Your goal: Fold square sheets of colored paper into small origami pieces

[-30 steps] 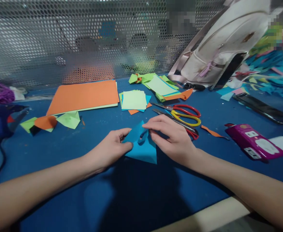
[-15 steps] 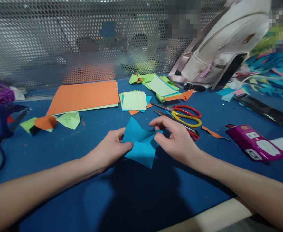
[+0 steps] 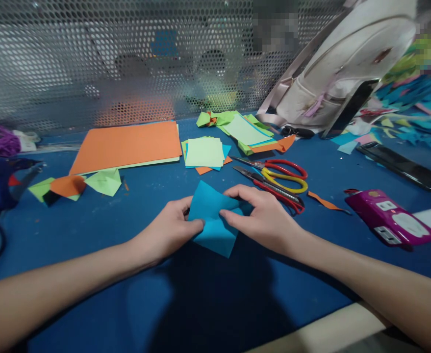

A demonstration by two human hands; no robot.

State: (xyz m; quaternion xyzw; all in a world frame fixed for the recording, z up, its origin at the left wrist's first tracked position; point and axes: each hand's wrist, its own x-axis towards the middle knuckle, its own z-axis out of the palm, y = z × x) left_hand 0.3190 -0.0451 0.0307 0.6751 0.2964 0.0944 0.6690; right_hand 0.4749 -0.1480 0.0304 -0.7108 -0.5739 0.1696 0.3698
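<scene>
A creased square of blue paper (image 3: 215, 208) is held between both hands above the blue table (image 3: 101, 299). My left hand (image 3: 176, 220) pinches its left edge, thumb on top and fingers behind. On the right side, my right hand (image 3: 257, 211) grips the sheet with the thumb on its face; the other fingertips are partly hidden behind the paper. Just beyond the right hand lie scissors with red and yellow handles (image 3: 285, 181). A stack of small paper squares (image 3: 204, 152), pale green on top, lies past the blue sheet.
Orange sheets (image 3: 127, 147) lie at the back left, with folded green and orange pieces (image 3: 68, 187) before them. A glue gun (image 3: 2, 181) stands far left. On the right are a purple power strip (image 3: 392, 218), a black phone (image 3: 402, 164) and a white backpack (image 3: 321, 93).
My right hand has slid inward over the blue paper, its thumb now lying further in on the sheet. The left hand keeps its hold almost unmoved.
</scene>
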